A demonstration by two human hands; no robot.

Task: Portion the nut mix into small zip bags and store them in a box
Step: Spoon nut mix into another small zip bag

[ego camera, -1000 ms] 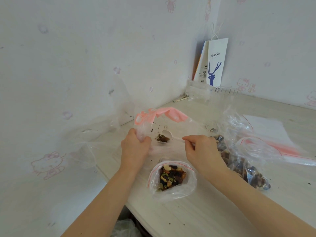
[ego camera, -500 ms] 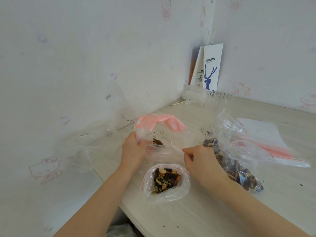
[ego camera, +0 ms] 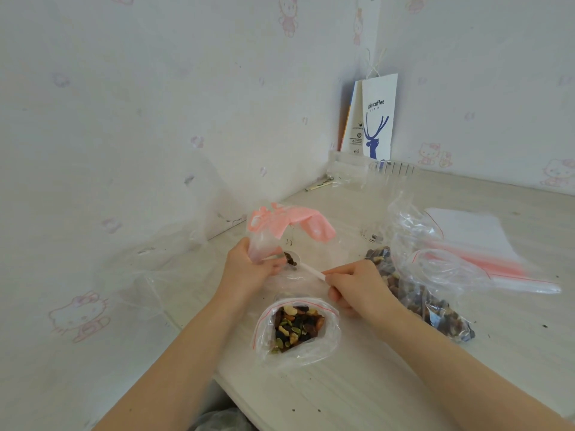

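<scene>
My left hand (ego camera: 249,270) grips the side of a large clear bag with a pink zip top (ego camera: 289,223), holding it open on the table. My right hand (ego camera: 357,284) pinches the handle of a white plastic spoon (ego camera: 306,269); its bowl sits inside the big bag near my left fingers, with a few dark bits of nut mix in it. In front of my hands stands a small open zip bag (ego camera: 295,329) with a red line, partly filled with mixed nuts and dried fruit.
Another clear bag of nut mix (ego camera: 429,300) lies to the right. A stack of flat zip bags (ego camera: 479,244) lies beyond it. A clear plastic box (ego camera: 392,172) and a white paper coffee bag (ego camera: 378,119) stand in the corner. The table edge (ego camera: 236,396) is close.
The spoon's bowl has shifted left inside the big bag, closer to my left fingers. The view has dipped slightly; both hands keep their grips.
</scene>
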